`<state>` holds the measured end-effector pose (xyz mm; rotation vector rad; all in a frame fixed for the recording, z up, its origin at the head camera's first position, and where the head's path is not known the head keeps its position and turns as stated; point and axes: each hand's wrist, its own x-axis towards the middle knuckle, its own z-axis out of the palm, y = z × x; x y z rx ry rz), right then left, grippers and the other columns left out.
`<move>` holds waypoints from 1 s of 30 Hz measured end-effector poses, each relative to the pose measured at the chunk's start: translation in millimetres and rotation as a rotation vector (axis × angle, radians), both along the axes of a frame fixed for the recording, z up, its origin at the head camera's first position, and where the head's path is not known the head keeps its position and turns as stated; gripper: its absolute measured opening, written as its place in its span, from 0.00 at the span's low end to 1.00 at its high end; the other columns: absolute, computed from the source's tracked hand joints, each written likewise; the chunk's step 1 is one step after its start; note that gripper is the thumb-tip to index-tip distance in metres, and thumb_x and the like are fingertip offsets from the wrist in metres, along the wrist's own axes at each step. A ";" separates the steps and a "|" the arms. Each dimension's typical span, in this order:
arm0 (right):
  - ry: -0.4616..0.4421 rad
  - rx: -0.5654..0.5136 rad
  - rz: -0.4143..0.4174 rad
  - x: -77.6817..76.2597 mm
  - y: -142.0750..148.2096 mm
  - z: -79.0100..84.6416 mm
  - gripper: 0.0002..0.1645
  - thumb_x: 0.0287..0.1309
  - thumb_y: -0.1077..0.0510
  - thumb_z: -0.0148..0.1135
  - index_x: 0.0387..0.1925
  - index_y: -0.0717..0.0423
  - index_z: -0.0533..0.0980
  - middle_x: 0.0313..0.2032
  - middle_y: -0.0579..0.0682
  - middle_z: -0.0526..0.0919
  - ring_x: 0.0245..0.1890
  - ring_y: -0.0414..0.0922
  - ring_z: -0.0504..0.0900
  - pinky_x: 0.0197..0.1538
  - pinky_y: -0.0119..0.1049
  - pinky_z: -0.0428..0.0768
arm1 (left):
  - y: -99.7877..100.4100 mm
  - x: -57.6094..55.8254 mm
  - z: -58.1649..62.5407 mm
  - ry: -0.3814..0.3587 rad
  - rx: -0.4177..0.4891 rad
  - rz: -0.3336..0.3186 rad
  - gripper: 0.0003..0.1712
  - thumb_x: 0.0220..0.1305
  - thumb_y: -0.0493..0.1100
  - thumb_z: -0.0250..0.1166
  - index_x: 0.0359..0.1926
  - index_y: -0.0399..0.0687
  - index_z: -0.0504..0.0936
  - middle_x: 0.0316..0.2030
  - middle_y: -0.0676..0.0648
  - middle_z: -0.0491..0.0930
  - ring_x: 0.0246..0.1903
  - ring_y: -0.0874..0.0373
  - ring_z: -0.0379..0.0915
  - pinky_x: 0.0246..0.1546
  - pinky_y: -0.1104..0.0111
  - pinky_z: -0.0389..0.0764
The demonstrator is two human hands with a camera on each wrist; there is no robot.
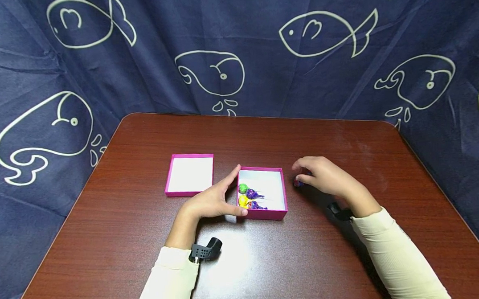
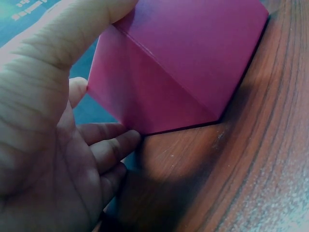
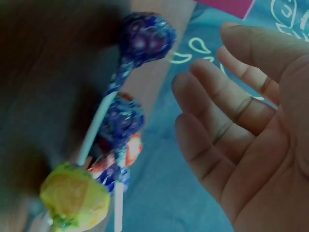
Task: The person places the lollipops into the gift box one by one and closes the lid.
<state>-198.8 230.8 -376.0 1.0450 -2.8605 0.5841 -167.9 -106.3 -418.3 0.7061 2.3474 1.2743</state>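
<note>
A square pink box point(image 1: 266, 214) with a white inside stands on the table. Green, yellow and purple-wrapped lollipops point(image 1: 252, 194) lie along its left side. My left hand point(image 1: 209, 203) holds this box by its left end, thumb on the front wall and fingers along the left side. Right of the box, my right hand point(image 1: 325, 177) hovers with loosely bent fingers over more lollipops, mostly hidden under it in the head view. In the right wrist view, a purple lollipop point(image 3: 147, 37) and a yellow lollipop point(image 3: 77, 195) lie apart from the fingers, among others.
A shallow pink box lid point(image 1: 190, 174), white inside, lies left of the box. The brown wooden table point(image 1: 308, 262) ends at a blue cloth point(image 1: 258, 28) with white fish and whale drawings hung behind and at the sides.
</note>
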 end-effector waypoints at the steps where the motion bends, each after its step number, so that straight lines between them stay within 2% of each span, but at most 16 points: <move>1: -0.002 0.005 -0.003 -0.2 1.4 -1.6 0.11 0.57 0.66 0.69 0.42 0.60 0.81 0.41 0.51 0.85 0.44 0.49 0.82 0.49 0.49 0.77 | 0.0 0.1 0.0 -0.002 0.002 0.000 0.69 0.49 0.55 0.79 0.80 0.59 0.40 0.78 0.54 0.43 0.74 0.60 0.42 0.72 0.58 0.49; 14: 0.003 0.027 0.033 1.3 7.0 -15.1 0.07 0.56 0.64 0.70 0.38 0.54 0.82 0.36 0.43 0.84 0.39 0.44 0.81 0.46 0.47 0.76 | -0.3 2.0 2.5 -0.008 0.010 -0.001 0.69 0.50 0.53 0.79 0.80 0.58 0.39 0.78 0.53 0.43 0.74 0.60 0.42 0.72 0.59 0.48; 22: -0.007 0.031 0.035 2.3 6.1 -17.7 0.09 0.55 0.66 0.70 0.38 0.57 0.82 0.36 0.47 0.84 0.39 0.44 0.81 0.44 0.45 0.78 | 0.2 0.6 0.5 0.024 -0.016 -0.002 0.69 0.50 0.55 0.79 0.80 0.57 0.39 0.78 0.53 0.43 0.74 0.60 0.43 0.72 0.60 0.49; 30: 0.039 0.040 0.083 1.2 4.0 -20.7 0.10 0.52 0.68 0.71 0.37 0.59 0.81 0.34 0.48 0.82 0.38 0.46 0.81 0.44 0.46 0.77 | 0.1 -0.4 -1.6 0.017 -0.013 0.002 0.69 0.49 0.56 0.79 0.80 0.59 0.39 0.77 0.53 0.44 0.74 0.59 0.44 0.72 0.59 0.50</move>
